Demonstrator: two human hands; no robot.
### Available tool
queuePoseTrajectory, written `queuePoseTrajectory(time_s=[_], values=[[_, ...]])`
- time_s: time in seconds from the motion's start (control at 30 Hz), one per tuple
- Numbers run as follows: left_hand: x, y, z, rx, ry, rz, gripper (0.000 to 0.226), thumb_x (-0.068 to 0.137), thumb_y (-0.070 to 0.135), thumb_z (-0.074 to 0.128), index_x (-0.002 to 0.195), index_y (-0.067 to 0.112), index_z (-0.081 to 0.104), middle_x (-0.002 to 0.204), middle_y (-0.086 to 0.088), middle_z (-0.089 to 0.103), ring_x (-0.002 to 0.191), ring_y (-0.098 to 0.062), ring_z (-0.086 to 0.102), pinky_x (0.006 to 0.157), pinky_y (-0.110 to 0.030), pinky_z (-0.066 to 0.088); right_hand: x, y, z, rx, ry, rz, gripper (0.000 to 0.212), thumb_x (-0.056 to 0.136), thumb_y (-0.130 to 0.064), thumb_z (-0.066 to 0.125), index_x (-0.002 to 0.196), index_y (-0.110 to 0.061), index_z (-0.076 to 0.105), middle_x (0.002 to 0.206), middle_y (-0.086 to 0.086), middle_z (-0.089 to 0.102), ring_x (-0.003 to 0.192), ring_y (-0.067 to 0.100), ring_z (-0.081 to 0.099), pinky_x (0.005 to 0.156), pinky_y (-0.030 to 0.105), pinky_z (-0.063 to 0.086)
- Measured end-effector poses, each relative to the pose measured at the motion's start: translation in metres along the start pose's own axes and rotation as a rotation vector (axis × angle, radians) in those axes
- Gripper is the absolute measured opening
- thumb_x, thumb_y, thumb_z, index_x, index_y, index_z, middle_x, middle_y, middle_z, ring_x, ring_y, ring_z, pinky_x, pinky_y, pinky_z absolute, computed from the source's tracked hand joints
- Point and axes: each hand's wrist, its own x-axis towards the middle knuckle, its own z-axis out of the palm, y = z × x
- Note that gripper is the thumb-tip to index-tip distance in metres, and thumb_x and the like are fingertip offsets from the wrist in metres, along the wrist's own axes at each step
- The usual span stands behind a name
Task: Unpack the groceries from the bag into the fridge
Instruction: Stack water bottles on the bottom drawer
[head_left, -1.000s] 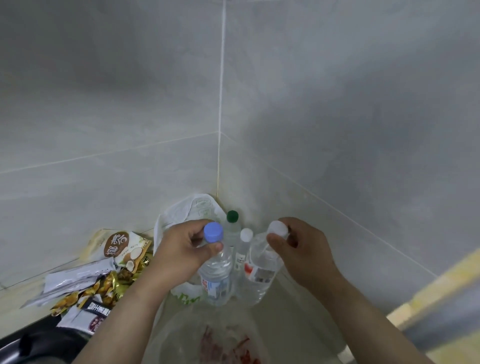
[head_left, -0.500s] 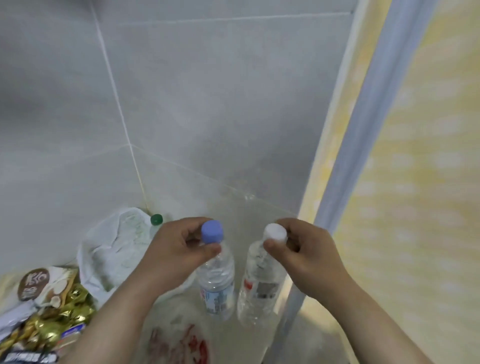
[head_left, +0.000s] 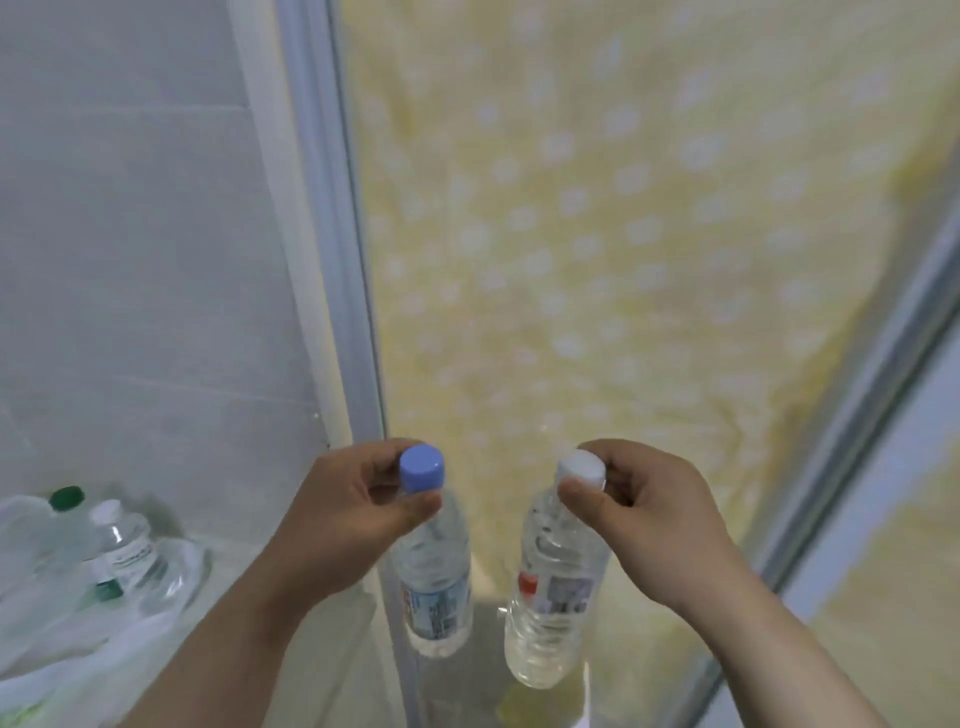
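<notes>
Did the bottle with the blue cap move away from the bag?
Yes. The blue-capped bottle, held by the left hand, has gone right, away from the green-capped bottle in the bag, which it was beside earlier.

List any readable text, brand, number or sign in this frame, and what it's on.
Nothing here can be read.
blue-capped bottle, held by the left hand: blue-and-white label, print too blurred.
white-capped bottle, held by the right hand: label with a red patch, print too blurred.
small clear bottle at far left: dark marks on its label, too small to read.
</notes>
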Motion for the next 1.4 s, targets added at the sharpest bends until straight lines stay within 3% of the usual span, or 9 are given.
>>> queuePoseTrajectory(time_s=[0.17,0.3,0.4,0.57,0.73,0.9,1.03,1.27,1.4], values=[[-0.002,0.039,0.075,-0.035,-0.138,0.093,0.027,0.070,0.019,0.080,0.090,0.035,0.073,0.094,0.010,0.075,0.087,-0.008,0.071,0.079,-0.026,0.057,-0.052,0.014,-0.079,-0.046,0.146,0.060,0.012,0.082,-0.024,0.076,0.075,-0.032,0.070,0.074,0.002,0.067,0.065,0.024,0.058,0.059,0.029,0.044],[-0.001,0.073,0.136,-0.128,-0.265,0.177,0.031,0.059,0.042,0.071,0.090,0.041,0.073,0.094,-0.002,0.073,0.077,-0.007,0.067,0.072,-0.028,0.054,-0.092,0.020,-0.137,-0.037,0.285,0.115,0.021,0.081,-0.018,0.077,0.084,-0.038,0.071,0.077,0.005,0.070,0.066,0.023,0.059,0.066,0.036,0.050],[0.001,0.094,0.183,-0.202,-0.359,0.208,0.034,0.056,0.040,0.070,0.089,0.031,0.074,0.089,-0.007,0.072,0.074,-0.007,0.063,0.070,-0.025,0.051,-0.120,0.022,-0.176,-0.039,0.392,0.151,0.014,0.079,-0.025,0.078,0.081,-0.037,0.073,0.078,0.004,0.072,0.069,0.018,0.058,0.068,0.043,0.052],[0.007,0.128,0.262,-0.315,-0.561,0.256,0.017,0.065,0.016,0.068,0.081,0.020,0.074,0.072,0.005,0.068,0.066,-0.003,0.060,0.063,-0.014,0.048,-0.168,0.028,-0.232,-0.158,0.569,0.235,0.016,0.083,-0.022,0.076,0.082,-0.037,0.072,0.076,0.006,0.070,0.068,0.031,0.059,0.069,0.046,0.052],[0.014,0.156,0.342,-0.396,-0.707,0.317,0.029,0.063,0.025,0.071,0.090,0.037,0.071,0.088,-0.004,0.072,0.071,-0.005,0.063,0.070,-0.021,0.052,-0.205,0.037,-0.279,-0.227,0.723,0.339,0.023,0.083,-0.020,0.075,0.081,-0.043,0.070,0.073,-0.002,0.070,0.067,0.018,0.058,0.064,0.032,0.047],[0.027,0.179,0.425,-0.454,-0.835,0.389,0.031,0.065,0.022,0.069,0.091,0.039,0.070,0.083,0.006,0.072,0.070,0.000,0.062,0.068,-0.017,0.050,-0.228,0.052,-0.320,-0.288,0.897,0.435,0.011,0.079,-0.030,0.075,0.085,-0.037,0.071,0.078,0.008,0.070,0.069,0.026,0.062,0.074,0.050,0.054],[0.033,0.202,0.485,-0.517,-0.981,0.432,0.032,0.058,0.041,0.071,0.089,0.039,0.070,0.080,0.003,0.070,0.069,-0.003,0.059,0.069,-0.023,0.050,-0.244,0.060,-0.350,-0.350,1.003,0.516,0.025,0.085,-0.015,0.074,0.088,-0.040,0.069,0.080,0.008,0.071,0.070,0.017,0.058,0.075,0.051,0.053],[0.037,0.242,0.585,-0.605,-1.185,0.505,0.018,0.065,0.025,0.071,0.081,0.032,0.073,0.078,0.019,0.072,0.072,0.003,0.064,0.070,-0.013,0.049,-0.271,0.075,-0.395,-0.471,1.252,0.590,0.010,0.081,-0.031,0.074,0.089,-0.036,0.071,0.076,0.004,0.070,0.068,0.018,0.057,0.070,0.051,0.053],[0.028,0.260,0.633,-0.609,-1.278,0.585,0.029,0.066,0.031,0.071,0.092,0.044,0.069,0.084,0.014,0.072,0.078,-0.009,0.067,0.076,-0.025,0.053,-0.288,0.082,-0.409,-0.516,1.396,0.634,0.014,0.086,-0.026,0.073,0.093,-0.038,0.070,0.081,0.006,0.071,0.073,0.031,0.063,0.076,0.053,0.054]])
